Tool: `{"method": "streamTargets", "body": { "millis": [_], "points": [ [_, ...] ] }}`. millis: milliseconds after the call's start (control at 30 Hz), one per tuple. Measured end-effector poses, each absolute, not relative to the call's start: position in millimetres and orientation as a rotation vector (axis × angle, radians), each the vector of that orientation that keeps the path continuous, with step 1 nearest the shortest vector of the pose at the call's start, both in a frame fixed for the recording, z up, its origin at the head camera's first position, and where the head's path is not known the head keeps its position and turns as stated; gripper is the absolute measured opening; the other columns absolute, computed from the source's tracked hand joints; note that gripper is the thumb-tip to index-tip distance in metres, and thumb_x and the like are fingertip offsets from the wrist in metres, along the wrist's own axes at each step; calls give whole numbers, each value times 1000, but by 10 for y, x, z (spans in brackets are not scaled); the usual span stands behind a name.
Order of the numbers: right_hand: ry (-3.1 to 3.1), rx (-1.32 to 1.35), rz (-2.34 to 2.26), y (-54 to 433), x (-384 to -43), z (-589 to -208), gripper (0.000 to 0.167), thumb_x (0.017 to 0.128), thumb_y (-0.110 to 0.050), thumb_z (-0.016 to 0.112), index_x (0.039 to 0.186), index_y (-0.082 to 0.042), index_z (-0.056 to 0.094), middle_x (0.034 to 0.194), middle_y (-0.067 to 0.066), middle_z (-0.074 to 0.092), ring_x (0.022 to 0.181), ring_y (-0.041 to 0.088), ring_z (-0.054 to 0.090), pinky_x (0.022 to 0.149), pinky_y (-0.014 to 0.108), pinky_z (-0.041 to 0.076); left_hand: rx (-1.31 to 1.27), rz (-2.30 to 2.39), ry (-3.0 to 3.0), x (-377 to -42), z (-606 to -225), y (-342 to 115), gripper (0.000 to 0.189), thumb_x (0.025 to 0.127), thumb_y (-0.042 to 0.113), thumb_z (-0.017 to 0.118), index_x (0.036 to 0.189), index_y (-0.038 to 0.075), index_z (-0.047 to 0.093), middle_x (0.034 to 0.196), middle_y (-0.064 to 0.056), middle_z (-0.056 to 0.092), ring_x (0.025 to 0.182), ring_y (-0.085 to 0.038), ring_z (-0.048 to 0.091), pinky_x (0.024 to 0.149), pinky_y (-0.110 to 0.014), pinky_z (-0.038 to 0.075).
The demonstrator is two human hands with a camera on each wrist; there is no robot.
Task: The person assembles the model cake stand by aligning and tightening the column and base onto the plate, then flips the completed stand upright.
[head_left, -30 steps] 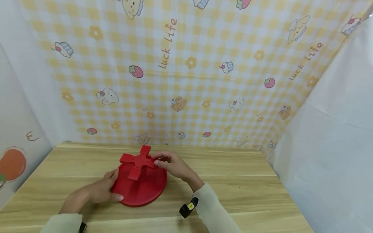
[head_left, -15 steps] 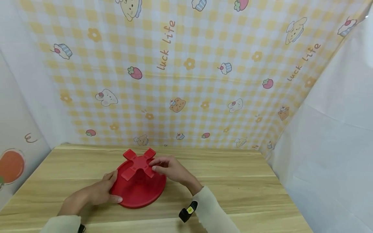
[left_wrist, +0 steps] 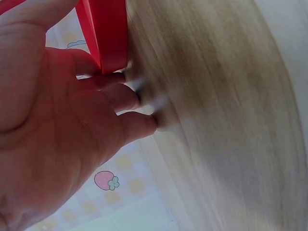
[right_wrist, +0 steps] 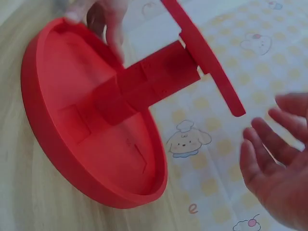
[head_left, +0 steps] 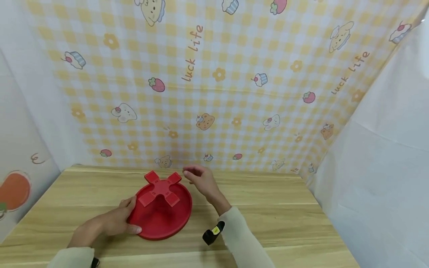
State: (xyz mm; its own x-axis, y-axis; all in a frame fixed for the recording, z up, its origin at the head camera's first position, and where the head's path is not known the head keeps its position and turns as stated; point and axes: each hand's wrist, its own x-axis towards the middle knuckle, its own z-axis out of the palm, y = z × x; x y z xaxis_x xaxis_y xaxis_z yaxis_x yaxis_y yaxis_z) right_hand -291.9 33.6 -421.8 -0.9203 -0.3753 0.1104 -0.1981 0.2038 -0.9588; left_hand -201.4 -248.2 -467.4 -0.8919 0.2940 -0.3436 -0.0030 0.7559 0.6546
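A red plastic stand has a round rimmed base (head_left: 160, 225) resting on the table. From the base's middle rises a thick column (right_wrist: 154, 74), topped by a flat cross (head_left: 161, 187) with four arms lying diagonally in the head view. My left hand (head_left: 115, 219) holds the base at its left side, thumb by the front rim and fingers along the outer edge. In the left wrist view, the lower fingertips of that hand (left_wrist: 62, 110) reach down to the tabletop. My right hand (head_left: 205, 182) holds nothing, its fingers loosely bent, just off the cross's right side.
The wooden table (head_left: 268, 219) extends to the right of the stand. A yellow-checked cloth (head_left: 234, 96) with cartoon prints hangs along the back edge, and a white sheet (head_left: 385, 156) closes the right side. A black strap (head_left: 212, 232) hangs off the right sleeve.
The cross has turned about an eighth of a turn, from upright arms to diagonal ones. My right hand has let go of its arm and moved up and right. The left hand stays put.
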Motion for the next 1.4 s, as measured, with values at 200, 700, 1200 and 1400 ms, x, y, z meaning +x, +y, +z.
{"method": "streamTargets", "body": {
  "millis": [200,700,1200,1400],
  "points": [
    [2249,-746,-1583,316,-2986,-4222,36,93,-11,69,129,-18,66,126,1,66,115,17,62,88,30,55,214,960,2506,-2023,-4675,-2435,119,80,45,79,151,-16,6,151,-42,10,136,-63,19,105,-72,30],
    [2293,-849,-1529,217,-3036,-4245,41,91,3,66,131,-7,62,128,9,64,103,19,67,82,26,57,217,957,2506,-2025,-4687,-2449,119,80,43,80,150,-17,6,151,-42,9,136,-63,19,106,-71,28],
    [2310,-790,-1548,291,-2956,-4324,42,90,-3,71,130,-9,63,124,7,64,98,16,66,79,27,58,261,935,2497,-2050,-4727,-2512,121,81,49,77,151,-16,2,151,-42,9,135,-63,19,105,-70,32],
    [2312,-811,-1551,312,-2902,-4338,37,89,-8,74,125,-10,66,121,4,66,96,13,64,76,25,57,228,963,2493,-2029,-4676,-2494,122,80,46,79,151,-15,2,152,-41,9,136,-61,18,105,-70,32]
  ]
}}
